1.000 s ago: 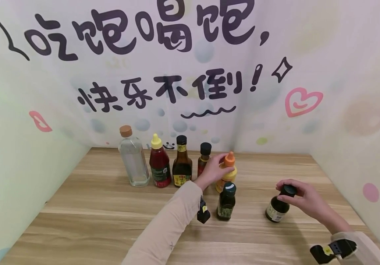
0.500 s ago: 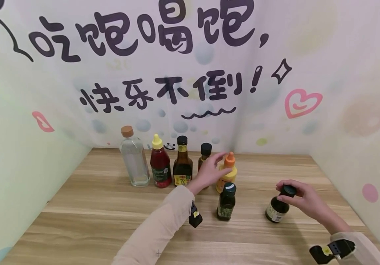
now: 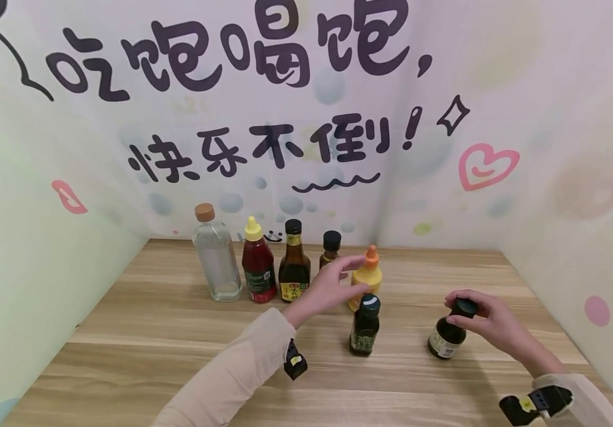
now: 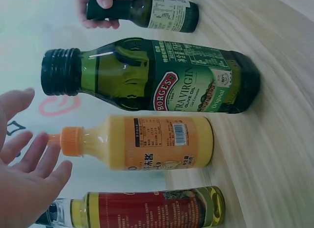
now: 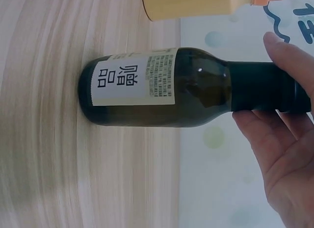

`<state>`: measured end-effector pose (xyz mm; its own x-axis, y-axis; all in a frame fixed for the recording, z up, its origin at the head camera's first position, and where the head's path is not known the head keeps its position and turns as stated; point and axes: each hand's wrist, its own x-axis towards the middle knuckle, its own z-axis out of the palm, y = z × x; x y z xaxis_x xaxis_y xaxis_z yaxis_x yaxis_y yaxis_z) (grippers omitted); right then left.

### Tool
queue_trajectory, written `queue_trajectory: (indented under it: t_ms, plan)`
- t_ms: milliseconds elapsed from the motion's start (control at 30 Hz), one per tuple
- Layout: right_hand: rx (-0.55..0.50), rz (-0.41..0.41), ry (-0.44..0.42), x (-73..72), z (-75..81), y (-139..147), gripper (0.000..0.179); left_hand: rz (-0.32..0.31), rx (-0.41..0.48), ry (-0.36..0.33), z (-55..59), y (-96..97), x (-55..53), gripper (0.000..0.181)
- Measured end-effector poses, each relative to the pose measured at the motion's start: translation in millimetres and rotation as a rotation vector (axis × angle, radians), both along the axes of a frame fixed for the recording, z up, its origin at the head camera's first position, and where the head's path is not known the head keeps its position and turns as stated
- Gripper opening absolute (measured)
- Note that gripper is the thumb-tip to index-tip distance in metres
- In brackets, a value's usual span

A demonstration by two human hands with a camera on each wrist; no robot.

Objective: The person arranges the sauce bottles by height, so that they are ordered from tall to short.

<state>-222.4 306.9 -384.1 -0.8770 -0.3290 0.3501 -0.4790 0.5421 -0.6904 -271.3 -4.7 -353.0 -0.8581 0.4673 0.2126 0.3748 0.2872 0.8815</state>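
My left hand is held with fingers apart beside the yellow squeeze bottle, which has an orange nozzle cap. In the left wrist view its fingers overlap that nozzle and hold nothing. Just in front of the squeeze bottle stands a dark green olive oil bottle with a dark cap. On the right, my right hand grips the dark cap and neck of a small dark glass bottle. That bottle stands on the table, its pale label showing in the right wrist view.
Along the back of the wooden table stand a clear bottle, a red sauce bottle, a brown bottle with yellow label and a black-capped bottle. Printed cloth walls enclose the back and sides.
My left hand has come away from the yellow squeeze bottle's top, drawing back left and down, with its fingers spreading. The right hand and its bottle have stayed put.
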Motion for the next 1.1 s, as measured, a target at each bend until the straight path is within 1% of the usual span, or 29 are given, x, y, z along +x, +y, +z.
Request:
queue_trajectory:
  t_ms: [167, 367, 500, 667, 767, 833, 1000, 1100]
  plan:
    - [0.005, -0.004, -0.001, 0.4, 0.6, 0, 0.025, -0.087, -0.046, 0.004, 1.5, -3.5, 6.5, 0.046]
    - [0.000, -0.003, -0.004, 1.0, 1.1, -1, 0.026, -0.175, -0.034, -0.017, -0.6, -6.0, 10.0, 0.043]
    - [-0.005, 0.002, -0.007, 0.9, 0.9, -1, 0.026, -0.217, -0.026, -0.020, -3.4, -6.7, 12.9, 0.041]
    - [-0.001, 0.003, -0.006, 1.0, 1.0, -1, 0.026, -0.238, -0.049, -0.013, -8.4, -4.9, 16.5, 0.043]
    - [0.002, 0.002, -0.007, 1.5, 1.5, -1, 0.027, -0.241, -0.084, -0.007, -12.2, -3.2, 18.0, 0.044]
    - [0.002, -0.004, -0.013, 2.0, 1.8, -1, 0.027, -0.238, -0.095, -0.015, -14.6, -2.2, 19.0, 0.044]
    - [-0.001, -0.007, -0.015, 2.7, 1.3, -3, 0.027, -0.223, -0.068, -0.041, -19.3, -0.9, 20.7, 0.044]
    - [-0.008, 0.000, -0.001, 2.7, 0.7, -3, 0.027, -0.215, -0.052, -0.038, -22.0, 0.4, 19.9, 0.043]
